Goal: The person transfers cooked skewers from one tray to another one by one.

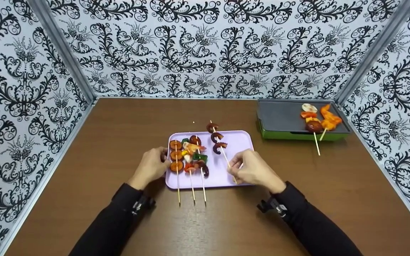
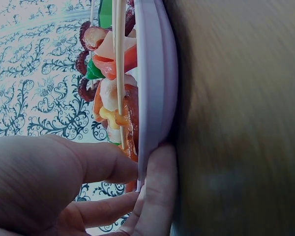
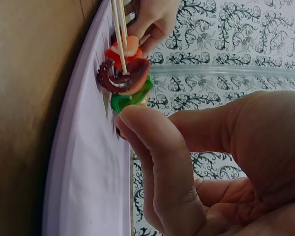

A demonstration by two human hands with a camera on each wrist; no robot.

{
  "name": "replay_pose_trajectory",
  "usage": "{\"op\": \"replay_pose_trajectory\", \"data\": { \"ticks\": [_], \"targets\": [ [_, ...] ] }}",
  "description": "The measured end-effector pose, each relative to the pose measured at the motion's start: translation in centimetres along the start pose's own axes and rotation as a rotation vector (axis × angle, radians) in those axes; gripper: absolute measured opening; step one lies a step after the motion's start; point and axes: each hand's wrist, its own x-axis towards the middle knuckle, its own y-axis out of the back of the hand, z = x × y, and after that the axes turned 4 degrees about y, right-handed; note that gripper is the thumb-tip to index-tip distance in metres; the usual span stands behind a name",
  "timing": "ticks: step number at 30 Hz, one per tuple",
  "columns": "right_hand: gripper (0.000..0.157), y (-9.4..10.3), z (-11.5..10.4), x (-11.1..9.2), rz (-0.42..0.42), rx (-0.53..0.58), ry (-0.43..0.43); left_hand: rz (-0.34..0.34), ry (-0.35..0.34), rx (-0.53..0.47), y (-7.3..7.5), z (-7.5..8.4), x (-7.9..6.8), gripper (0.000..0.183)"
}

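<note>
My right hand (image 1: 249, 167) pinches the lower stick of an octopus skewer (image 1: 220, 145), whose dark curled pieces hang over the right half of the lilac tray (image 1: 240, 140). With thumb and fingers my left hand (image 1: 151, 165) grips the tray's left rim; the left wrist view shows the rim between thumb and fingers (image 2: 157, 191). On the tray's left half lie a skewer of round orange-brown slices (image 1: 176, 155), a mixed skewer (image 1: 189, 167) and another with green pepper and octopus (image 1: 200, 157). Their sticks reach past the tray's front edge. The fingers hide the held stick in the right wrist view.
At the back right stands a green grill with a grey top (image 1: 279, 117). A mixed skewer (image 1: 314, 126) and an orange skewer (image 1: 329, 119) lie on it, their sticks over its front edge. Patterned walls (image 1: 205, 46) enclose the brown table (image 1: 126, 124).
</note>
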Motion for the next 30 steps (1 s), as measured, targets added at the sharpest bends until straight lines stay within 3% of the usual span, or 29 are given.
{"op": "replay_pose_trajectory", "data": {
  "ticks": [15, 30],
  "targets": [
    [0.010, -2.0, 0.1, -0.4, -0.140, 0.166, -0.024, 0.013, -0.024, 0.026, 0.0, 0.0, -0.1, 0.043],
    [0.004, -2.7, -0.1, -0.3, -0.174, 0.153, -0.024, 0.006, -0.002, -0.006, 0.1, 0.1, -0.1, 0.044]
  ]
}}
